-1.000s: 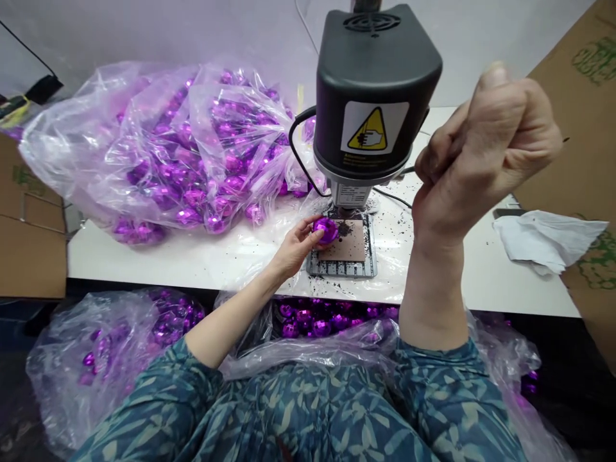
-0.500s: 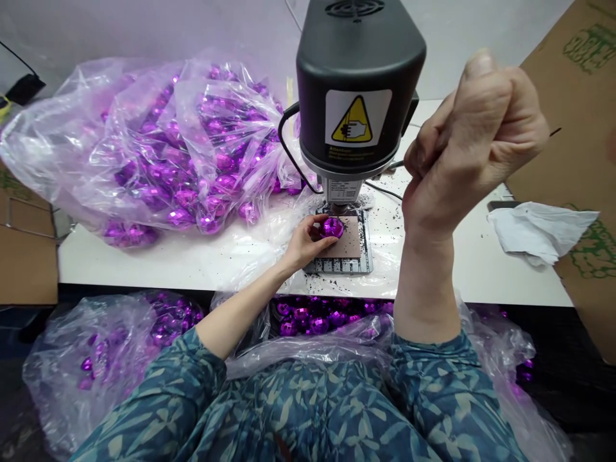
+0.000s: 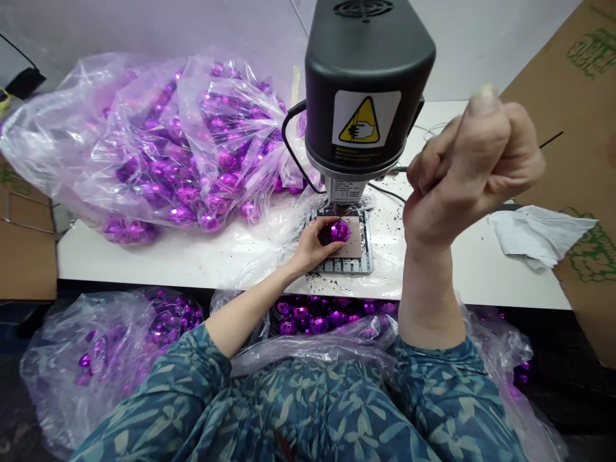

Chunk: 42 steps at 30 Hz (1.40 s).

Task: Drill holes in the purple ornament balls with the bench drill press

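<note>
My left hand (image 3: 312, 245) pinches a shiny purple faceted ball (image 3: 339, 231) between thumb and fingers. The ball rests on a small brown board (image 3: 353, 247) upon the slotted metal base (image 3: 366, 262) of a black bench drill press (image 3: 370, 70). Its chuck (image 3: 341, 209) is right above the ball; whether the bit touches it, I cannot tell. To the right of the machine, my right hand (image 3: 474, 167) is raised and closed around the press's lever, whose thin metal rod (image 3: 400, 170) runs into the fist. The fingers hide the grip itself.
A big clear bag (image 3: 192, 147) of purple balls covers the table's left side. Below the front edge lies an open bag with more balls (image 3: 317, 324). Dark shavings surround the base. A white cloth (image 3: 539, 234) and cardboard (image 3: 553, 83) stand at right.
My right fist has come down a little, with more of the lever rod showing. The left hand and the ball have shifted slightly right, and the view has moved a little.
</note>
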Tool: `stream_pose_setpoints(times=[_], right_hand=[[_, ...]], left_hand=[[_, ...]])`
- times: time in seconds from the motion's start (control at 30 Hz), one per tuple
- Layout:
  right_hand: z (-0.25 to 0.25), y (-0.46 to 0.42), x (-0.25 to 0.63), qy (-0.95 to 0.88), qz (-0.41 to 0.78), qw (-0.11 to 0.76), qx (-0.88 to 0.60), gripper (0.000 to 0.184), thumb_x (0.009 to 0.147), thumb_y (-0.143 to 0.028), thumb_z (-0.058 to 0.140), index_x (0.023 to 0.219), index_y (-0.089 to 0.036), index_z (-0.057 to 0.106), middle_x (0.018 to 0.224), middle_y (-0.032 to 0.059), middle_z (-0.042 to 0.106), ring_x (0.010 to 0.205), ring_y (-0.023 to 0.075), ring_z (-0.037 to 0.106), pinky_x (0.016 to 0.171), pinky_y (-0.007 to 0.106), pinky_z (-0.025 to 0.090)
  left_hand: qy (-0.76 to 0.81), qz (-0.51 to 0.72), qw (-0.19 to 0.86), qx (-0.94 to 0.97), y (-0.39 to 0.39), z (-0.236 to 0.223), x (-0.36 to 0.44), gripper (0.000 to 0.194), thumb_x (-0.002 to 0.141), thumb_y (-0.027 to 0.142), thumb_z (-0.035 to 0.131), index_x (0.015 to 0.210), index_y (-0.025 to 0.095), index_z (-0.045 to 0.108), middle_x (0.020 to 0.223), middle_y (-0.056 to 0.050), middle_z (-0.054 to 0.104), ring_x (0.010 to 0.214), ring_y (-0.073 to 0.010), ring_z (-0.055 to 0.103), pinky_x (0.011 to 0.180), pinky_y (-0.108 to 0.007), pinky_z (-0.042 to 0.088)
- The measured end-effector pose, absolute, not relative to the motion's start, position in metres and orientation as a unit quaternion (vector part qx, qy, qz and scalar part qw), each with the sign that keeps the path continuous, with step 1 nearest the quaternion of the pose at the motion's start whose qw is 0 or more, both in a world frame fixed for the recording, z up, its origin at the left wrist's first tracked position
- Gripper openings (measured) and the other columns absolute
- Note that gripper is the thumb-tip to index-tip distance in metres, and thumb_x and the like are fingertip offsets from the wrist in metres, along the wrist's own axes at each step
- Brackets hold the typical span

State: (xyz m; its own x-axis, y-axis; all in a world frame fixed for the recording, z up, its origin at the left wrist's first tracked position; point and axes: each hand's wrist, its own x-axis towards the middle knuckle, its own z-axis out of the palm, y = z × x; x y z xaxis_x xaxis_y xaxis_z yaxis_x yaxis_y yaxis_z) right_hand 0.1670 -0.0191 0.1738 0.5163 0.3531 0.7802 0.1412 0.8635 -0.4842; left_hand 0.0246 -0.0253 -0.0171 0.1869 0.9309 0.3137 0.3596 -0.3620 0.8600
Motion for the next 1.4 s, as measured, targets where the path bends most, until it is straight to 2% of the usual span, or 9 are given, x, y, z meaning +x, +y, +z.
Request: stream_pose_setpoints(times=[0.2,0.37,0.57,0.93,1.07,1.2,1.27,1.33,1.4], right_hand=[[0.154,-0.037,0.167,-0.493,0.061,0.825,-0.271,0.056,0.094,-0.042,0.058,0.06,-0.018,0.02,0.045,-0.0052,0.023,0.037,0.0028,0.027,0.042,0.024,0.021],[0.14,-0.031,0.172,-0.498,0.055,0.835,-0.227,0.059,0.093,-0.039,0.059,0.059,-0.017,0.017,0.046,-0.005,0.014,0.038,0.0004,0.024,0.041,0.02,0.021],[0.128,-0.019,0.174,-0.497,0.016,0.856,-0.143,0.056,0.09,-0.03,0.06,0.058,-0.015,0.016,0.045,-0.0052,0.011,0.035,0.0001,0.018,0.036,0.02,0.018],[0.104,-0.012,0.181,-0.557,-0.046,0.828,-0.042,0.053,0.087,-0.017,0.056,0.058,-0.016,0.011,0.035,-0.0079,0.016,0.028,0.0018,0.017,0.031,0.02,0.016],[0.127,-0.014,0.175,-0.528,-0.024,0.846,-0.067,0.055,0.09,-0.018,0.059,0.057,-0.017,0.014,0.04,-0.0083,0.015,0.03,0.0,0.02,0.033,0.018,0.017],[0.167,-0.009,0.173,-0.492,0.061,0.851,-0.174,0.047,0.091,-0.016,0.059,0.054,-0.02,0.03,0.042,-0.0086,0.031,0.034,0.001,0.031,0.037,0.019,0.02],[0.18,-0.003,0.174,-0.5,0.093,0.841,-0.187,0.042,0.089,-0.022,0.063,0.056,-0.019,0.038,0.041,-0.0092,0.034,0.034,0.0009,0.031,0.038,0.019,0.02],[0.186,0.001,0.176,-0.507,0.106,0.834,-0.188,0.043,0.087,-0.028,0.066,0.056,-0.018,0.038,0.041,-0.0101,0.032,0.034,0.0002,0.031,0.038,0.018,0.018],[0.187,0.003,0.177,-0.505,0.112,0.832,-0.198,0.042,0.09,-0.023,0.062,0.056,-0.018,0.036,0.041,-0.0103,0.03,0.034,-0.0001,0.031,0.039,0.017,0.017]], left_hand=[[0.456,0.445,0.321,0.701,-0.025,-0.018,0.025,0.053,0.076,0.025,0.087,0.124,0.02,0.064,0.119,-0.009,0.072,0.11,-0.0255,0.068,0.099,-0.042,0.056],[0.458,0.446,0.325,0.697,-0.024,-0.019,0.025,0.054,0.076,0.025,0.087,0.124,0.019,0.064,0.118,-0.01,0.072,0.109,-0.0257,0.068,0.098,-0.042,0.055],[0.455,0.447,0.322,0.7,-0.023,-0.021,0.025,0.053,0.075,0.025,0.088,0.122,0.019,0.064,0.117,-0.009,0.072,0.11,-0.0259,0.068,0.098,-0.042,0.055],[0.465,0.45,0.317,0.694,-0.024,-0.021,0.025,0.052,0.075,0.024,0.088,0.121,0.019,0.065,0.115,-0.009,0.073,0.106,-0.0243,0.069,0.095,-0.04,0.057],[0.463,0.453,0.319,0.692,-0.025,-0.018,0.025,0.051,0.075,0.023,0.088,0.12,0.02,0.065,0.115,-0.008,0.073,0.106,-0.024,0.07,0.096,-0.04,0.057],[0.454,0.474,0.336,0.676,-0.028,-0.016,0.027,0.052,0.074,0.022,0.088,0.12,0.02,0.064,0.116,-0.008,0.073,0.107,-0.0236,0.07,0.097,-0.04,0.057],[0.451,0.49,0.348,0.66,-0.032,-0.015,0.026,0.052,0.075,0.024,0.088,0.12,0.02,0.062,0.117,-0.009,0.072,0.107,-0.0229,0.07,0.096,-0.04,0.058],[0.455,0.504,0.35,0.646,-0.038,-0.015,0.023,0.052,0.075,0.026,0.088,0.119,0.02,0.061,0.115,-0.008,0.072,0.103,-0.0217,0.071,0.093,-0.039,0.059],[0.453,0.517,0.343,0.641,-0.045,-0.014,0.016,0.052,0.075,0.028,0.089,0.118,0.02,0.061,0.113,-0.008,0.072,0.101,-0.0206,0.071,0.092,-0.038,0.059]])
